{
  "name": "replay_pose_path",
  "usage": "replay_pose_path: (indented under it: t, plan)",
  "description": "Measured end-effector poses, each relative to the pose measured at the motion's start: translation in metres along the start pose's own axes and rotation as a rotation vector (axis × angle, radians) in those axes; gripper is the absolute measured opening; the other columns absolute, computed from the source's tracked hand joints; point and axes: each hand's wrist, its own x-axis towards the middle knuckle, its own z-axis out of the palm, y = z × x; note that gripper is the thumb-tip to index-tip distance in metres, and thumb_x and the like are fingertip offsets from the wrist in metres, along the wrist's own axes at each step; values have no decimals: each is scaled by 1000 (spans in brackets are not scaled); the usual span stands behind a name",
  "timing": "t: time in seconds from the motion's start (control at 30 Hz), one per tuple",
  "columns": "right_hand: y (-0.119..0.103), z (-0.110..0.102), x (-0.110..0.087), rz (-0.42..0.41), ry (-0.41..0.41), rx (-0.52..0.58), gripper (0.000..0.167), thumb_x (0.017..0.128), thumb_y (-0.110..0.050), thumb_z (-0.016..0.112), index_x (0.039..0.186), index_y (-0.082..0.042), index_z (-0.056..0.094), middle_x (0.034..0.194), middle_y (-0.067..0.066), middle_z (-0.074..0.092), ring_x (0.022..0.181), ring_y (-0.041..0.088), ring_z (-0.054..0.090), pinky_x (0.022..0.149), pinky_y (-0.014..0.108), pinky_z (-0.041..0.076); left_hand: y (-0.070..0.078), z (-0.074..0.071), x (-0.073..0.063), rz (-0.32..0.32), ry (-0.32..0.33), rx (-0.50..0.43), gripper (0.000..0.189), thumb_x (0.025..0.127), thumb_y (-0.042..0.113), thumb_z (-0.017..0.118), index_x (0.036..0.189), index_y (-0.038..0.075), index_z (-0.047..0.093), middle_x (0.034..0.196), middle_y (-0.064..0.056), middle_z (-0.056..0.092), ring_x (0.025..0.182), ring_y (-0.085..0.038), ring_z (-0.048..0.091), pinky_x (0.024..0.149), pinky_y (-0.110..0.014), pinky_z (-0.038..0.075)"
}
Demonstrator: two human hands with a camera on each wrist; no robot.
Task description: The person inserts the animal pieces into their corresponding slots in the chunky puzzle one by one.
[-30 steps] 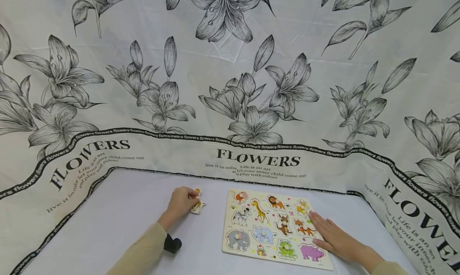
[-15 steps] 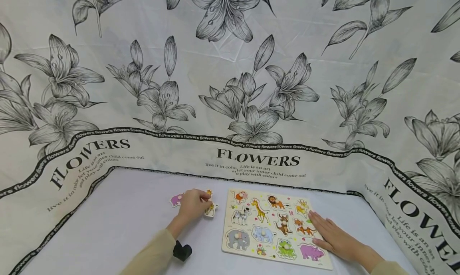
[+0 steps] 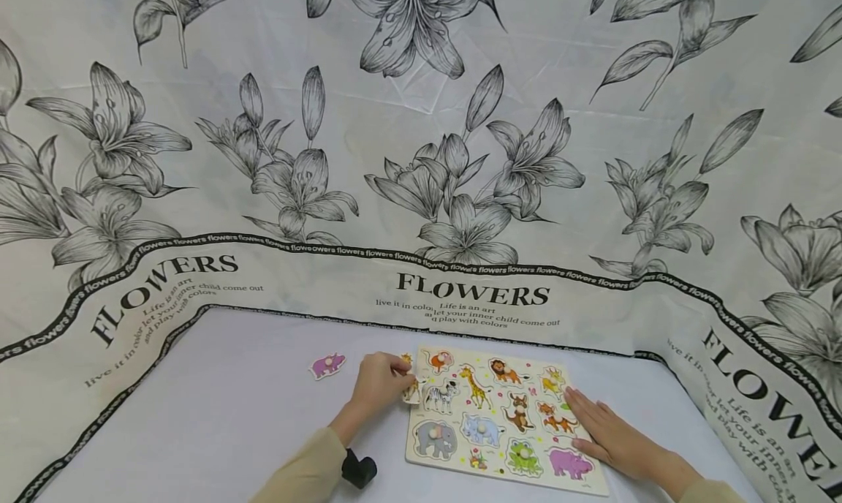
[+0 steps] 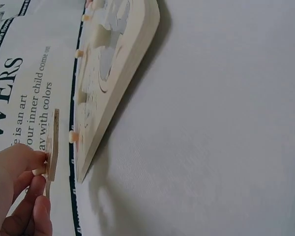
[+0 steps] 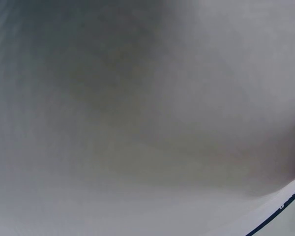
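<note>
My left hand point(image 3: 378, 384) pinches a giraffe puzzle piece point(image 3: 412, 394) by its small knob, at the left edge of the wooden animal puzzle board point(image 3: 454, 463). In the left wrist view the piece point(image 4: 54, 147) stands on edge, raised above the table and facing the fingers. Part of the giraffe is hidden behind those fingers in the head view. On the board's right edge rests my right hand point(image 3: 618, 437), its fingers straight. Several animals fill the board, among them a knobbed elephant point(image 3: 435, 440) and a frog point(image 3: 524, 457).
A purple hippo piece point(image 3: 327, 365) lies on the white tablecloth point(image 3: 217, 401) left of the board. Behind the table hangs a flower-printed curtain point(image 3: 368, 196). The right wrist view shows mostly blurred pale cloth.
My left hand has carried the giraffe piece rightward to the board's left edge, uncovering the purple hippo piece on the table. The right hand has stayed on the board.
</note>
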Motion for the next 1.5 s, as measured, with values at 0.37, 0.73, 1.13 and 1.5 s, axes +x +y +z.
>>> replay_pose_path:
  t: [0.37,0.73,1.13,1.5]
  plan:
    - [-2,-2,-1,6,-15,17,68,99,-37,49,149,1,24,153,24,31,136,-20,-16,102,1,-16,19,23,5,-4,-13,-72,11,74,10,79,82,3,76,67,0,69,56,-1,53,53,-16,44]
    - [-4,-6,0,-14,-8,-27,69,99,-37,50,150,1,24,155,19,29,136,-18,-16,104,2,-16,31,39,9,20,-65,-112,12,77,12,79,84,3,76,71,0,70,60,1,56,55,-15,46]
    - [-2,-8,1,-30,-31,-69,70,99,-39,49,149,4,24,146,31,36,136,-16,-19,104,3,-16,38,56,18,86,-68,-76,10,75,12,80,81,5,77,70,-1,73,62,-2,62,61,-16,49]
    - [-3,-7,0,-40,-30,-93,69,99,-39,48,147,6,27,146,32,36,136,-16,-20,104,3,-17,44,70,22,76,-98,-63,10,75,10,80,80,3,77,78,-4,71,65,-8,62,58,-16,48]
